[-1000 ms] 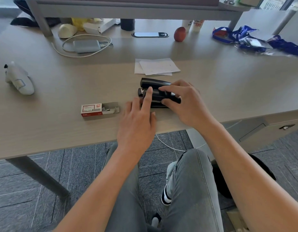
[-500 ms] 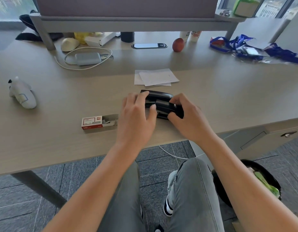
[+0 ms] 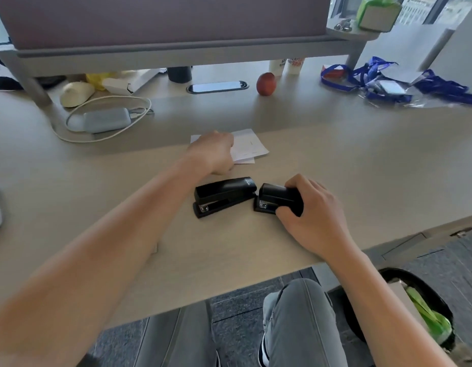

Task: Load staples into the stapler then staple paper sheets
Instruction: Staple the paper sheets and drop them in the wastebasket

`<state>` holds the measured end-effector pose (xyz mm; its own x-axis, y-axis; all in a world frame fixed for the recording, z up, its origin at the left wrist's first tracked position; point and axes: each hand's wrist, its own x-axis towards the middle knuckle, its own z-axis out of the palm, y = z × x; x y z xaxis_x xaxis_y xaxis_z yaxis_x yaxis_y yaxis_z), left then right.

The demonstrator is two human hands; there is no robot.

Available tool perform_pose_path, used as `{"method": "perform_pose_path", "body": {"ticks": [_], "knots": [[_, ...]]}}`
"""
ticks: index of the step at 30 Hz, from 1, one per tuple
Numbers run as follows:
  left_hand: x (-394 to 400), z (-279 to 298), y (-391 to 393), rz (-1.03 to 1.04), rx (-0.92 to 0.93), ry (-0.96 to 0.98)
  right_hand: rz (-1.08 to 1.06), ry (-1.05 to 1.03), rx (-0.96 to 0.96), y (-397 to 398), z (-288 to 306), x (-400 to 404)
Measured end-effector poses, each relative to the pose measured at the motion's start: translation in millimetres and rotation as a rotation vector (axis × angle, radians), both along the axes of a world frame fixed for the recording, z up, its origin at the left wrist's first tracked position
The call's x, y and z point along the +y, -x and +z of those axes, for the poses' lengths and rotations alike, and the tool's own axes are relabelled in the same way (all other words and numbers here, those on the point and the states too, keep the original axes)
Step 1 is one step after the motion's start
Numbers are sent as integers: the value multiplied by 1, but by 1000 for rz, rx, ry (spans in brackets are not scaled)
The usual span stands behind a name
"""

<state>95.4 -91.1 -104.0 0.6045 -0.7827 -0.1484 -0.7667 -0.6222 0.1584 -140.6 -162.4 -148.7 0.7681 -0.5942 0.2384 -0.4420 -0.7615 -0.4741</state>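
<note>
Since the earlier frame the left hand (image 3: 212, 152) has left the staplers and reached forward onto the paper sheets (image 3: 249, 148), fingers curled on their left edge, though whether it grips them cannot be told. Two black staplers lie closed on the worktop (image 3: 335, 165): the left stapler (image 3: 224, 196) is free, long axis left-right and slightly skewed, its small white marking unreadable. The right hand (image 3: 313, 207) is wrapped around the right stapler (image 3: 277, 199), mouth pointing left.
</note>
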Motion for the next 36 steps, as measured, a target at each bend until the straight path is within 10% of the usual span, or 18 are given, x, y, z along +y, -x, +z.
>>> {"method": "perform_pose_path", "body": {"ticks": [12,21,29,36], "knots": [[3,-10,-10,-105,-195,79,-15,62,-3,-3,1,2],[24,37,27,-71,208,640,-86,97,-38,21,4,15],[47,57,65,77,1143,904,-283,-526,-369,49,18,27],[52,38,89,120,1166,778,-305,-1053,-442,77,41,43]]}}
